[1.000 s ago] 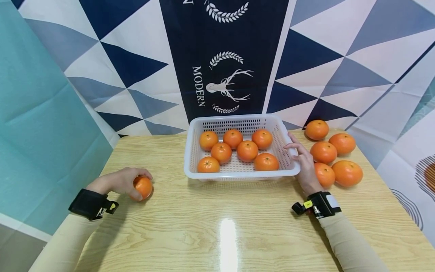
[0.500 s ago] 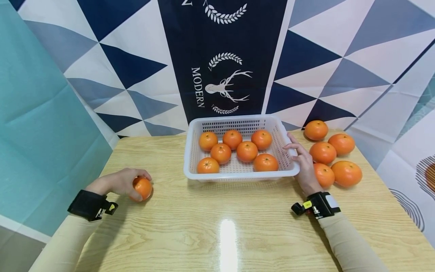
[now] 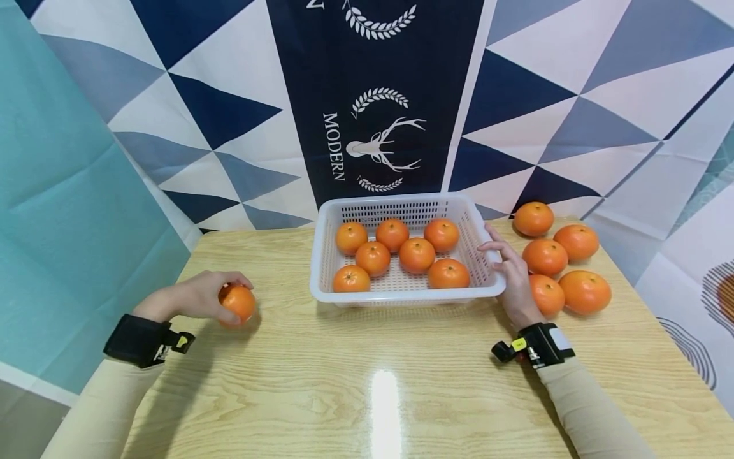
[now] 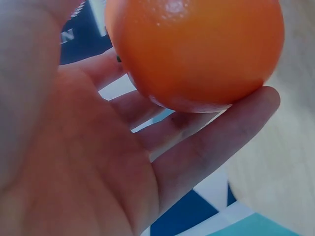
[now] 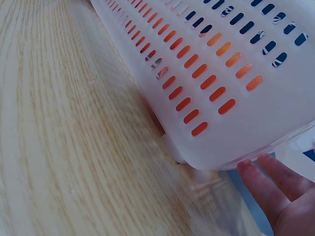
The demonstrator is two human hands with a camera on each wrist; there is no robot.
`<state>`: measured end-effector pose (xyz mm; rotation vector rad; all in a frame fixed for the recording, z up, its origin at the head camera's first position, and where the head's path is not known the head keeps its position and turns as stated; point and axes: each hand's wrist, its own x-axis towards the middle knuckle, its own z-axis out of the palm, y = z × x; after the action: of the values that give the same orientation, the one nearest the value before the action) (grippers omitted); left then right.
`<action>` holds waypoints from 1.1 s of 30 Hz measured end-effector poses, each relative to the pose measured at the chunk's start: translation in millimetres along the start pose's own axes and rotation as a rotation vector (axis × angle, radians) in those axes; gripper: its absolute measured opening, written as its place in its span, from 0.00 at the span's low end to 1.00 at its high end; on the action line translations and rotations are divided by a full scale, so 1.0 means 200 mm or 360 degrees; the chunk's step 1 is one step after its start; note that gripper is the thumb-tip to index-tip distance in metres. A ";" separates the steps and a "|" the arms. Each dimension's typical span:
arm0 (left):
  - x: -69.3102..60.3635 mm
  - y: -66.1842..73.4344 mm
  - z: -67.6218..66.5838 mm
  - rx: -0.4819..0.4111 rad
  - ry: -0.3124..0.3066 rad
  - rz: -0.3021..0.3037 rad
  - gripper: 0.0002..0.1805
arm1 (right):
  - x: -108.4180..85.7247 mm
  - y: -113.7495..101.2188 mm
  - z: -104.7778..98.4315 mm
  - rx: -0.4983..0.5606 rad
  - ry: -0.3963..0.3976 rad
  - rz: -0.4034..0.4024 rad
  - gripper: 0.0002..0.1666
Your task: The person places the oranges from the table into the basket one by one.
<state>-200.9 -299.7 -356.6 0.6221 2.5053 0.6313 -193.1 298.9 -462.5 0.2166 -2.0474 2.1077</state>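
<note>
In the head view my left hand [image 3: 197, 297] grips an orange [image 3: 239, 302] at the table's left side. Shadow falls beside and below the fruit, which appears just off the wood. The left wrist view shows the same orange [image 4: 197, 49] close up, with fingers curved beneath it. At the right end of a white plastic basket [image 3: 401, 296], my right hand [image 3: 514, 280] holds the rim, some fingers over it. Two fingertips touch the basket's outer side [image 5: 266, 118] in the right wrist view. Several oranges [image 3: 417, 255] lie inside the basket.
Several more oranges [image 3: 546, 257] are grouped on the wooden table [image 3: 321, 382] right of the basket, close to my right wrist. A patterned cloth [image 3: 229, 127] hangs behind the table, and a teal cloth [image 3: 86, 210] borders its left side.
My left hand has risen slightly and shifted a little left with the orange, after staying still on the table. The right hand and basket have not moved.
</note>
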 end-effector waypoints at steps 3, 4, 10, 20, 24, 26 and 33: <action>-0.01 0.02 -0.04 -0.0004 0.0059 0.0036 0.37 | 0.00 0.00 0.00 0.0010 0.0008 -0.0003 0.27; -0.02 0.02 -0.05 0.0001 0.0077 0.0042 0.36 | 0.00 0.00 0.00 0.0014 0.0010 -0.0004 0.27; -0.04 0.09 -0.15 0.0070 0.0189 0.0051 0.36 | 0.00 0.00 0.00 0.0024 0.0013 -0.0008 0.27; -0.04 0.15 -0.21 0.0129 0.0294 0.0121 0.34 | 0.00 0.00 0.00 0.0040 0.0000 -0.0006 0.26; -0.03 0.17 -0.21 0.0156 0.0339 0.0151 0.34 | 0.00 0.00 0.00 0.0030 -0.0001 -0.0001 0.26; -0.02 0.19 -0.22 0.0172 0.0372 0.0165 0.34 | 0.00 0.00 0.00 0.0013 0.0003 0.0003 0.26; 0.04 0.25 -0.22 0.0281 0.0494 0.0241 0.34 | 0.00 0.00 0.01 0.0010 0.0009 -0.0004 0.26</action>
<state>-215.3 -269.1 -298.8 0.8415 2.8456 0.6040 -193.1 297.9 -462.1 0.2133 -2.0368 2.1109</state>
